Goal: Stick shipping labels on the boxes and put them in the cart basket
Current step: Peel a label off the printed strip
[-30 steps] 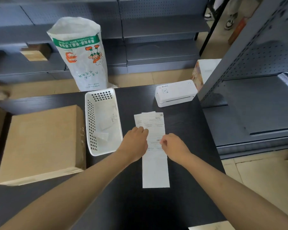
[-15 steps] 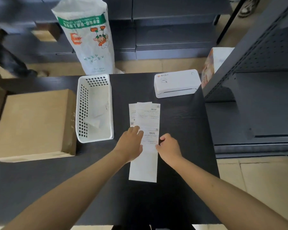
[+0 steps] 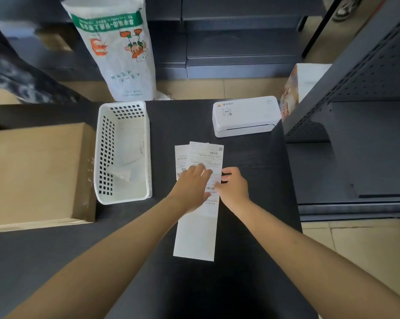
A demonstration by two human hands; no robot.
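Head view: left hand is pressing flat, fingers straight, on the shipping label strip lying mid-worktop. Right hand is pinching the strip's 3 o'clock edge. Advice: hold the backing down, peel slowly. Cardboard box is waiting at 9 o'clock. Versus earlier: hands barely shifting; strip unmoved.

You have free table at lower right; the basket and printer block the upper part.

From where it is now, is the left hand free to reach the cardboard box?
Probably yes. The left hand only presses flat on the label strip; the cardboard box lies uncovered beyond the white basket.
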